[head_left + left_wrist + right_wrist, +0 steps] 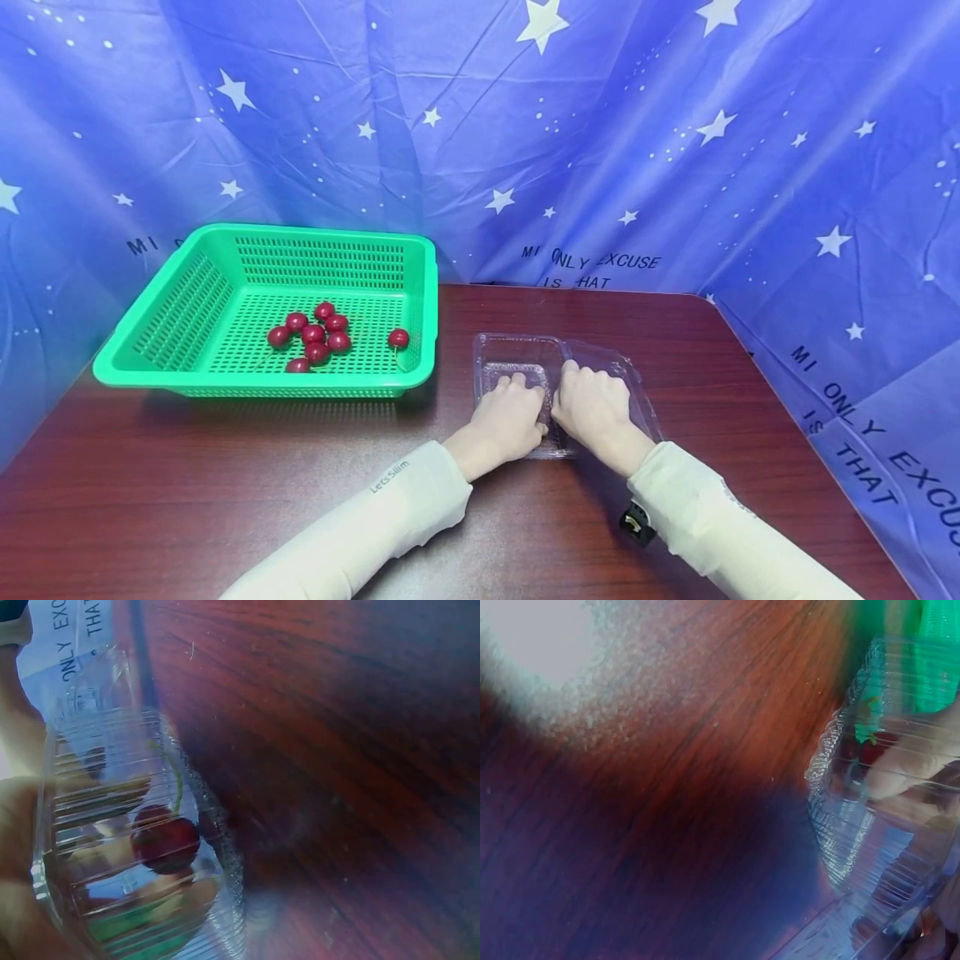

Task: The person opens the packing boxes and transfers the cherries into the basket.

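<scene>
On the table's right half lies a clear plastic clamshell box (517,350), its lid (633,375) folded out to the right. My left hand (506,421) reaches down into the box's base with the fingers bent. Through the ribbed wall, the left wrist view shows a dark red cherry (165,844) with a green stem, low in the box between my left fingertips. The same cherry (874,748) appears in the right wrist view beside a finger. My right hand (596,408) grips the box along the fold between base and lid, knuckles up.
A green slotted basket (262,380) stands at the left of the table. Inside it, several red cherries (313,334) sit in a cluster, with a single cherry (398,338) near its right wall. A blue star-patterned curtain (420,167) hangs behind the brown table (247,467).
</scene>
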### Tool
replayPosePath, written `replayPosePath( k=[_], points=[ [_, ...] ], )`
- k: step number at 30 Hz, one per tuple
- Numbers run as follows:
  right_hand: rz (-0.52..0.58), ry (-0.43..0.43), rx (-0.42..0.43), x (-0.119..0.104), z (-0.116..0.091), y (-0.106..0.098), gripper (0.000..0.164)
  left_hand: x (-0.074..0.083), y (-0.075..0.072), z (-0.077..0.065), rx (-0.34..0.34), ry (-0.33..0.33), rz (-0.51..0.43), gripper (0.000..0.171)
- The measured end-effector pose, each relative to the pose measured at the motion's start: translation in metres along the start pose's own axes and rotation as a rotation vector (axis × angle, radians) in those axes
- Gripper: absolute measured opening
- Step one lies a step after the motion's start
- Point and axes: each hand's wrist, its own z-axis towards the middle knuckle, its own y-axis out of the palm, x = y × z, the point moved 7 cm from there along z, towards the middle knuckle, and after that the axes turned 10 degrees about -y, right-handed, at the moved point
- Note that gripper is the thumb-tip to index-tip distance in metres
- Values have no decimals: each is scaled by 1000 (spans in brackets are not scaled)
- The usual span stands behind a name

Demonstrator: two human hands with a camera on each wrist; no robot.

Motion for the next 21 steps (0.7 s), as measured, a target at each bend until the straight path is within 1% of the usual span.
replayPosePath(
  k=[6, 14, 21],
  points=[
    [6, 2, -5, 0, 0, 0, 17, 1, 3, 2, -47, 13, 48, 45],
    [5, 5, -8, 1, 0, 0, 18, 1, 8, 3, -57, -17, 57, 51],
    [11, 1, -9, 1, 1, 1, 18, 2, 9, 3, -65, -50, 63, 41]
  ],
)
